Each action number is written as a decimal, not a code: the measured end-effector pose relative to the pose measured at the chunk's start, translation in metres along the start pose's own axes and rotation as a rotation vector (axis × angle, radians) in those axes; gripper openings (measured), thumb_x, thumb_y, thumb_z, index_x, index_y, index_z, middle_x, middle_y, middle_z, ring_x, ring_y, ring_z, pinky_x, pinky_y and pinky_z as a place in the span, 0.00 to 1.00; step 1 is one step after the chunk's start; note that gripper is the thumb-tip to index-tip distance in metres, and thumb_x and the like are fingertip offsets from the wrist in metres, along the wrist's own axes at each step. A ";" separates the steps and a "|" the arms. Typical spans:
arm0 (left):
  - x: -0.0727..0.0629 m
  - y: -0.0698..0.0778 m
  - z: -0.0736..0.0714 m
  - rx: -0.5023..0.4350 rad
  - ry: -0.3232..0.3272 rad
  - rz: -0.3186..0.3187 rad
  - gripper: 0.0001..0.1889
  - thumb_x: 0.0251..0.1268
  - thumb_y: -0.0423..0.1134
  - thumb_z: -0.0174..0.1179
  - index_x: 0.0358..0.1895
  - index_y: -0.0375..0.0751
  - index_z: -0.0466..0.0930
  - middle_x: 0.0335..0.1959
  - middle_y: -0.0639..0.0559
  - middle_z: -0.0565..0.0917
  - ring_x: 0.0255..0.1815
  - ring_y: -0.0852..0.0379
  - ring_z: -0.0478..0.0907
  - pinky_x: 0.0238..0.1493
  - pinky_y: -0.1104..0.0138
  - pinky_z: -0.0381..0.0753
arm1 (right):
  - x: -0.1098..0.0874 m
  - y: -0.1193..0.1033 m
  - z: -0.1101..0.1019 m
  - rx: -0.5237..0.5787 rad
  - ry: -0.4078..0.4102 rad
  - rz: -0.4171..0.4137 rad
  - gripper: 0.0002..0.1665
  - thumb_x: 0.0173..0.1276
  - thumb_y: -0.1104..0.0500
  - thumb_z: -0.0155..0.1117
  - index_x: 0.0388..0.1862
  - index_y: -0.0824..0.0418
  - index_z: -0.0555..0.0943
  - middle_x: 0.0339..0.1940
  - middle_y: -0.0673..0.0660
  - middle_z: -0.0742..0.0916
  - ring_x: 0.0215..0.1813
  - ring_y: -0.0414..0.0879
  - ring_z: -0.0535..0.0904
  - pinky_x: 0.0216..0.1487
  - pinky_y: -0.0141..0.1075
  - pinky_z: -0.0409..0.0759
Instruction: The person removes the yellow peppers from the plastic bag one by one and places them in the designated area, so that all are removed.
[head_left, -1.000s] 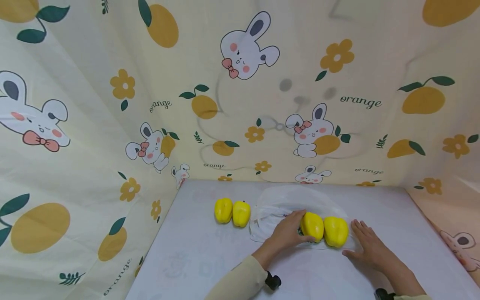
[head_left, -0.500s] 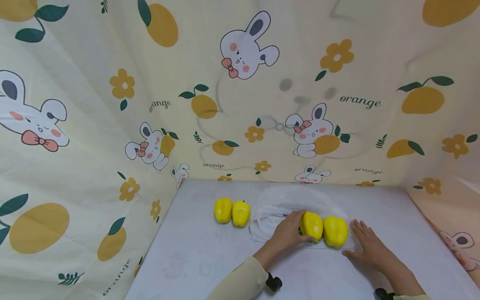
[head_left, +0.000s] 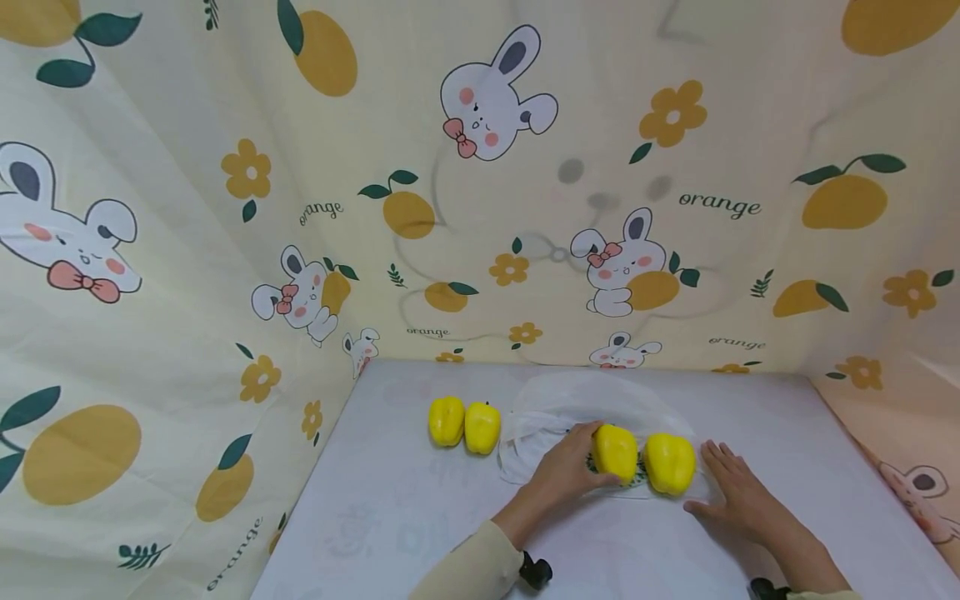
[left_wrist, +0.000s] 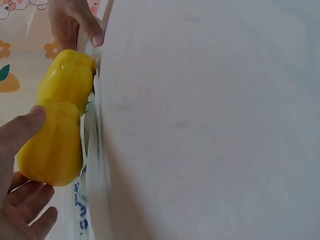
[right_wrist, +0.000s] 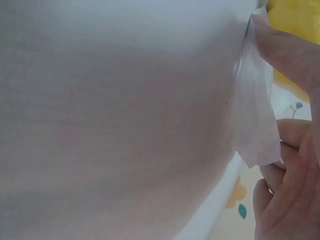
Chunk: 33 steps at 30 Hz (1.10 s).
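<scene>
On a flattened white plastic bag (head_left: 600, 392) lie two yellow bell peppers. My left hand (head_left: 561, 468) holds the left-hand bell pepper (head_left: 617, 454), its thumb on the near side and fingers round the far side. In the left wrist view, the thumb and fingertips touch this yellow pepper (left_wrist: 52, 150). A narrow gap parts it from the other bell pepper (head_left: 670, 463), where printed bag shows. My right hand (head_left: 738, 492) rests with fingers extended at the bag's right edge, beside that pepper. The right wrist view has its thumb (right_wrist: 285, 50) on the bag edge (right_wrist: 255, 110).
Two more yellow bell peppers, one at the left (head_left: 447, 421) and one beside it (head_left: 482, 427), stand left of the bag. The white table (head_left: 420, 508) is enclosed by a patterned cloth (head_left: 465, 275) at the back and sides.
My left hand has shifted slightly left with its bell pepper, opening a gap to the other one on the bag. The right hand stays in place.
</scene>
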<state>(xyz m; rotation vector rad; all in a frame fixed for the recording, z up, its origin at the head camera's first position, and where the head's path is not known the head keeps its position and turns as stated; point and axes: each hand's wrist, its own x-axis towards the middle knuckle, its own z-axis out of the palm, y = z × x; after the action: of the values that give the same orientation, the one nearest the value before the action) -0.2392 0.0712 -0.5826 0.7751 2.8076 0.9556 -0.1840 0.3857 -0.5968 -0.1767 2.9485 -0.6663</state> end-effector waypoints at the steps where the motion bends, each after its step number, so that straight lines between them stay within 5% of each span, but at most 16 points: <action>1: -0.001 -0.002 -0.001 -0.004 0.001 -0.006 0.48 0.62 0.60 0.78 0.83 0.55 0.63 0.79 0.64 0.71 0.76 0.64 0.71 0.76 0.65 0.75 | 0.000 0.000 0.000 0.005 0.000 0.000 0.75 0.57 0.35 0.82 0.82 0.81 0.54 0.82 0.83 0.57 0.82 0.81 0.47 0.81 0.72 0.40; 33: -0.036 -0.053 -0.062 -0.135 0.069 -0.030 0.49 0.63 0.58 0.78 0.84 0.55 0.62 0.79 0.58 0.71 0.77 0.58 0.71 0.80 0.57 0.71 | 0.002 0.000 -0.001 0.010 0.005 -0.001 0.75 0.58 0.36 0.82 0.81 0.82 0.54 0.81 0.84 0.56 0.82 0.81 0.47 0.83 0.70 0.35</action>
<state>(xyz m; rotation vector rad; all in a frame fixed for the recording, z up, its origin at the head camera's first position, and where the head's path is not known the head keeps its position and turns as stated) -0.2455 -0.0160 -0.5673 0.6943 2.7674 1.1734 -0.1857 0.3857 -0.5963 -0.1766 2.9495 -0.6818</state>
